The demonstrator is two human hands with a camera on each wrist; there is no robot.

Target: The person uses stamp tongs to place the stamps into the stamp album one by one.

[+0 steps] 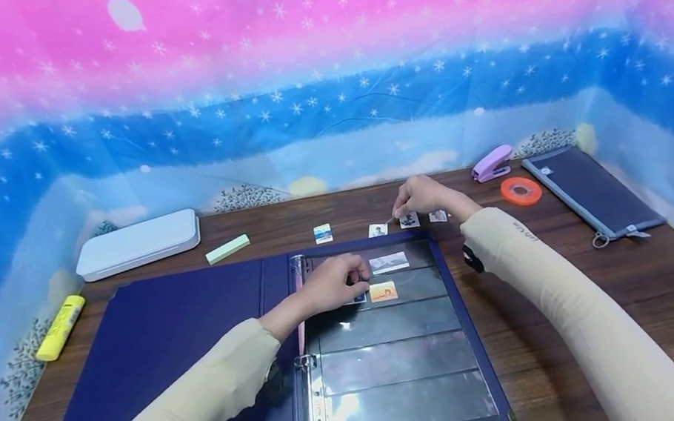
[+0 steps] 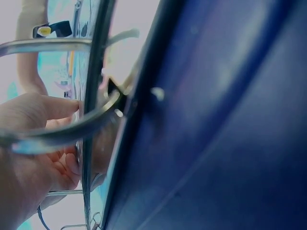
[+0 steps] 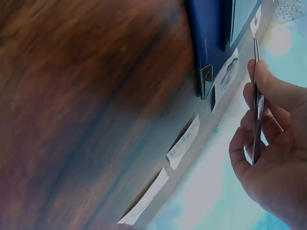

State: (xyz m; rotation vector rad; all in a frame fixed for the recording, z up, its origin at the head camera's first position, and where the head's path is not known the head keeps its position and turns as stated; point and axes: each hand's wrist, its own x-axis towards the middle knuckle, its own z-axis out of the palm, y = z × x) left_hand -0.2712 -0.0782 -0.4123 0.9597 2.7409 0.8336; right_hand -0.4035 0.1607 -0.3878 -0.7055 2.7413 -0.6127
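Observation:
My right hand [image 1: 425, 195] holds slim metal tweezers [image 3: 258, 103] between thumb and fingers. The tips meet the edge of a small stamp [image 1: 377, 231] just beyond the album's far edge. My left hand [image 1: 335, 282] rests on the upper part of the black stamp page [image 1: 397, 361], fingers loosely bent and thumb low against it. Beside those fingers are an orange stamp [image 1: 383, 292] and a pale grey stamp [image 1: 389, 262] in the pockets. Another stamp [image 1: 359, 298] is mostly hidden under the left hand. The page sits on rings in the open navy binder [image 1: 161, 362].
More stamps lie on the table: a blue-and-white stamp [image 1: 323, 233], a dark-printed stamp [image 1: 409, 220] and a grey stamp [image 1: 438, 217]. Around them are a white case [image 1: 140, 244], green eraser-like block [image 1: 227, 249], yellow highlighter [image 1: 61, 328], purple stapler [image 1: 493, 163], orange tape roll [image 1: 521, 191] and zip pouch [image 1: 593, 188].

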